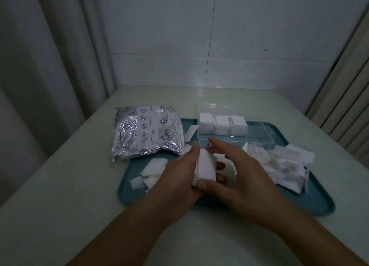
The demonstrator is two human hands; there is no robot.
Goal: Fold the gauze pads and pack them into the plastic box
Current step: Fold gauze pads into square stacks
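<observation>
Held at frame centre: small stack of white folded gauze pads (205, 167), over the teal plastic tray (311, 201) on the pale counter (79, 186). Left hand (179, 178) curled round the stack; right hand (235, 172) pinching its near edge. Clear plastic box (257, 135), upper centre, already holding three stacks. Probably light, soft, easily splayed; best gripped across both flat faces.

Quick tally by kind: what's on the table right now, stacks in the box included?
Tray: 1
Box: 1
Gauze stacks in box: 3
Foil bag: 1
Loose gauze piles: 2
Held gauze stack: 1
Total: 9
</observation>
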